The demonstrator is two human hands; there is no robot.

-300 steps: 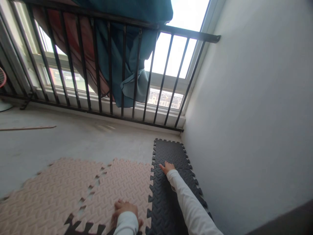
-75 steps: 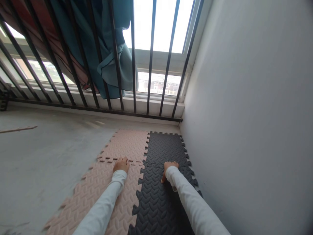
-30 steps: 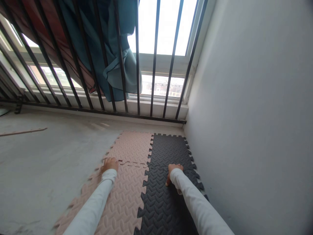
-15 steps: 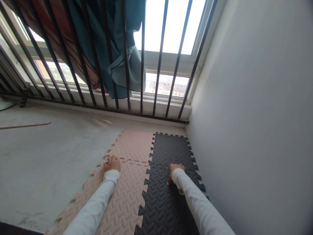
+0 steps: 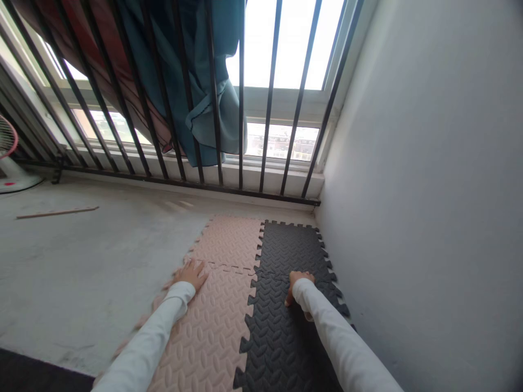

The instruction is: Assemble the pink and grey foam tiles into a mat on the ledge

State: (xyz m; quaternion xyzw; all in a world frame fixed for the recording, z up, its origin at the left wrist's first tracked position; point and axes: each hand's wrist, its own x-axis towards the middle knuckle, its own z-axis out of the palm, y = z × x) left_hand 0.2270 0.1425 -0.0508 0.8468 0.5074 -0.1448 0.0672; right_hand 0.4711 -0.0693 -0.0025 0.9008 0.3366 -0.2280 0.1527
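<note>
While your left hand (image 5: 190, 275) is pressing open and flat on the pink foam mat (image 5: 229, 239), your right hand (image 5: 299, 286) is curling closed, apart, on the black foam mat (image 5: 290, 245), beside the white wall (image 5: 425, 190), facing the iron window railing (image 5: 204, 190).

The left hand (image 5: 190, 274) is pressing flat on a pink interlocking foam tile (image 5: 212, 239), while the right hand (image 5: 299, 286) is resting curled on a charcoal interlocking foam tile (image 5: 290, 245) just beside it.

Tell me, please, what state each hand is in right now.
Left hand: open, flat on the pink foam mat, holding nothing.
Right hand: curled on the black foam mat, holding nothing visible.
</note>
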